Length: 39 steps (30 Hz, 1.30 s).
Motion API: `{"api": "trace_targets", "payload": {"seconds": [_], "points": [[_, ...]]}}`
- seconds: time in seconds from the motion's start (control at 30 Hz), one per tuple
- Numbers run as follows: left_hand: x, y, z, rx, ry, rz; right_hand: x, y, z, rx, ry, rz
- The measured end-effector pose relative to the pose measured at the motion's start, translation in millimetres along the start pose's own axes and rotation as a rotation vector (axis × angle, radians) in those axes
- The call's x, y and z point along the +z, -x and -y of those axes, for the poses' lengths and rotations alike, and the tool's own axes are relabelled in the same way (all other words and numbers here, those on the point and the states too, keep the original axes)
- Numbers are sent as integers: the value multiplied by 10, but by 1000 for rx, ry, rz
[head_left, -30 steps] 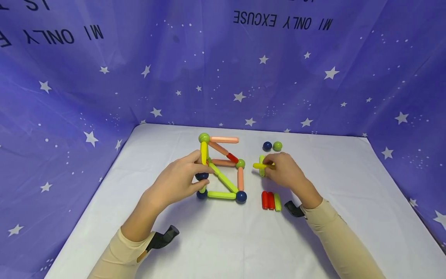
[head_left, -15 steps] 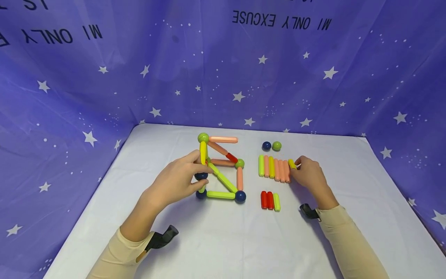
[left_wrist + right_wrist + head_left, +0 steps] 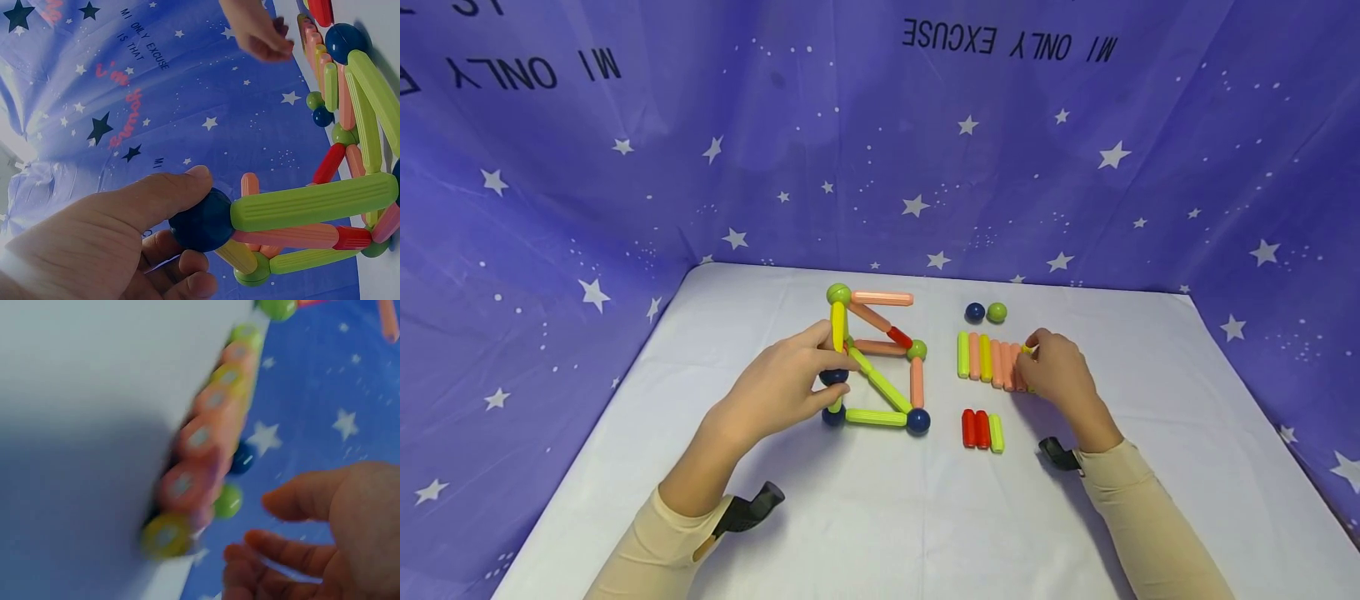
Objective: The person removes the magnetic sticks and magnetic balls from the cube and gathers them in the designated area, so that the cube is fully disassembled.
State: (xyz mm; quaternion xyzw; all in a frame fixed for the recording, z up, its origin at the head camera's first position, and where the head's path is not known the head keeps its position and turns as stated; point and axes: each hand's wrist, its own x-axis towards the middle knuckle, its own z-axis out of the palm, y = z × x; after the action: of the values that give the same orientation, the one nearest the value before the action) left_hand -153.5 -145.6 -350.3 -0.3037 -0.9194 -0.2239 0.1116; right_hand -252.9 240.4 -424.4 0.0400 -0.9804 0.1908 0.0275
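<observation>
My left hand point(image 3: 782, 379) pinches a dark blue ball point(image 3: 201, 220) between thumb and fingers, at the upper near corner of a magnetic stick-and-ball frame. A lime magnetic stick point(image 3: 312, 201) runs down from that ball. Other sticks and balls of the frame stand on the table, with a salmon stick point(image 3: 883, 298) jutting from its top green ball point(image 3: 838, 294). Over the right end of a row of sticks point(image 3: 996, 363) is my right hand point(image 3: 1060, 371). In the right wrist view its thumb and fingers are apart, holding nothing, beside the yellow stick point(image 3: 165, 536) ending the row.
Behind the row lie a loose dark blue ball point(image 3: 974, 312) and a green ball point(image 3: 997, 312). Two red sticks point(image 3: 976, 429) and a lime stick point(image 3: 996, 433) lie nearer on the white table point(image 3: 880, 517). A starry purple cloth point(image 3: 850, 167) surrounds the table.
My right hand carried a yellow stick rightward from over the row to its right end and let it go there. The left hand keeps its hold on the ball.
</observation>
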Motion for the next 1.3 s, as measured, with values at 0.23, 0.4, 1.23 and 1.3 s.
{"api": "trace_targets", "payload": {"seconds": [0.23, 0.4, 1.23, 1.3], "points": [[-1, 0, 4, 7, -2, 1, -28, -54, 675, -348, -180, -3], [10, 9, 17, 3, 0, 10, -5, -141, 1186, -521, -243, 41], [-7, -6, 12, 9, -11, 16, 248, 157, 1311, -515, -68, -38], [-10, 6, 14, 3, -11, 15, 188, 164, 1179, -452, -81, -55]]}}
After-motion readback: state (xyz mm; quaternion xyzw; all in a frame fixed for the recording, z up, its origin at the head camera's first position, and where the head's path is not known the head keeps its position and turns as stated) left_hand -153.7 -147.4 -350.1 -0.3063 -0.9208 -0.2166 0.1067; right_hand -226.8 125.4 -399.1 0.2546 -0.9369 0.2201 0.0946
